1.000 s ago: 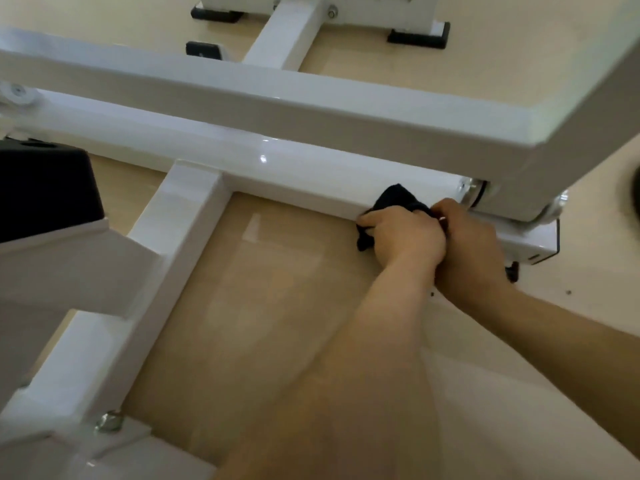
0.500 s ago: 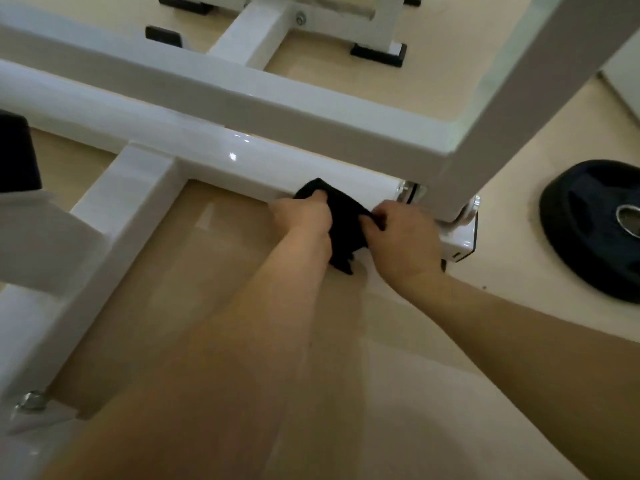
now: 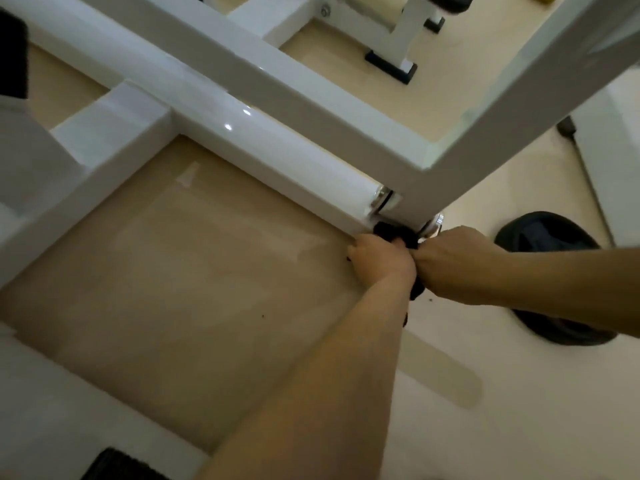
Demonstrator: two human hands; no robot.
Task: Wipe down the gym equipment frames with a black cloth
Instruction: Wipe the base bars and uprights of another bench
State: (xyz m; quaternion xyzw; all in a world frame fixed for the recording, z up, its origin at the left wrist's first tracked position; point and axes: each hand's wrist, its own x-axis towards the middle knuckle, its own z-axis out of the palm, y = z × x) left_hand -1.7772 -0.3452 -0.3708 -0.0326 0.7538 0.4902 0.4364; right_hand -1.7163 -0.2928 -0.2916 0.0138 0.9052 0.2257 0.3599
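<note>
A white gym equipment frame (image 3: 242,133) lies low over the beige floor, its lower bar running from upper left to the centre right. The black cloth (image 3: 393,232) is bunched at the right end of that bar, under a slanted white post (image 3: 485,133). My left hand (image 3: 379,256) grips the cloth from the left. My right hand (image 3: 453,261) grips it from the right, touching the left hand. Most of the cloth is hidden by both hands; a bit hangs below them.
A black weight plate (image 3: 550,237) lies on the floor right behind my right forearm. A white cross bar (image 3: 86,168) joins the lower bar at the left. Another white bench base with black feet (image 3: 391,67) stands at the back. Open beige floor lies inside the frame.
Both hands with the cloth have slid right along the lower bar to its end by the post. The hands have closed together. The view has swung left and down.
</note>
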